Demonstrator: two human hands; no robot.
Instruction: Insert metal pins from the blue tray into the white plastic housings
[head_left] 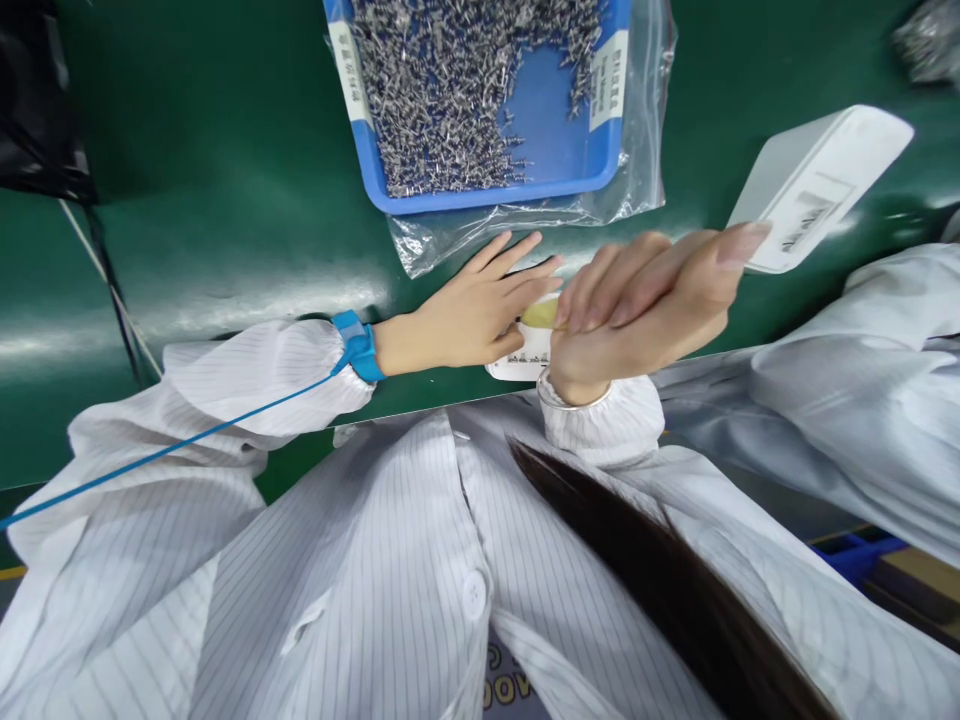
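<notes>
Left hand (480, 312), one; right hand (645, 300), one; yellow piece (540, 314), one; white cases (840, 170) (514, 371), two; tray (551, 110), one; tray labels (349, 75) (608, 80), two; screws (435, 100), too many to count; bag under tray (643, 140), one; wrist strap (361, 347), one; bangle (574, 406), one

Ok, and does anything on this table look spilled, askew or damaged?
Nothing looks damaged, and I see no spill: the small metal parts sit inside the blue tray. The one slightly untidy spot is the clear plastic bag, wrinkled and sticking out past the tray's right and near edges.
</notes>
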